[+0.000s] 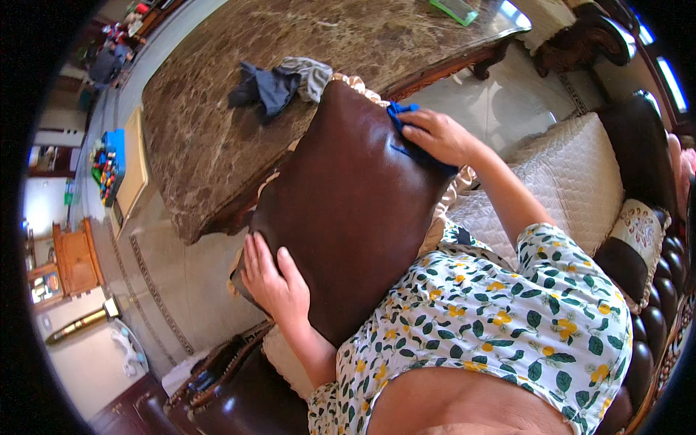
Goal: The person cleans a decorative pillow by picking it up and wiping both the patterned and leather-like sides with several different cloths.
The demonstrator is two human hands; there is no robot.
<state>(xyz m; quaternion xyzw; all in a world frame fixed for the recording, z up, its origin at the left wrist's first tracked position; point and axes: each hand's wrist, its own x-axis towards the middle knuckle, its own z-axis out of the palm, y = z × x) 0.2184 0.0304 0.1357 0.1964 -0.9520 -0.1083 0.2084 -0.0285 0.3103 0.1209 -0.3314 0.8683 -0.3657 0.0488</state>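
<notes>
A dark brown leather-like cushion [342, 206] with a ruffled beige satin edge lies before me, one corner pointing up towards the table. My left hand [277, 280] rests flat on its lower left side, fingers slightly spread, with nothing in it. On the upper right edge, my right hand [435, 136] presses a blue cloth [399, 117] against the cushion; part of the cloth hangs out beneath the palm. Beyond the cushion's top corner, a dark blue-grey cloth [266, 87] and a light grey cloth [310, 76] lie crumpled on the marble tabletop.
The marble-topped table [206, 147] spans the area ahead, with a green-edged tray [455, 11] on it. A quilted beige cover [565, 174] and a patterned cushion [633, 250] are on the brown tufted sofa [660, 277] at right. A blue bin of toys [112, 163] stands left.
</notes>
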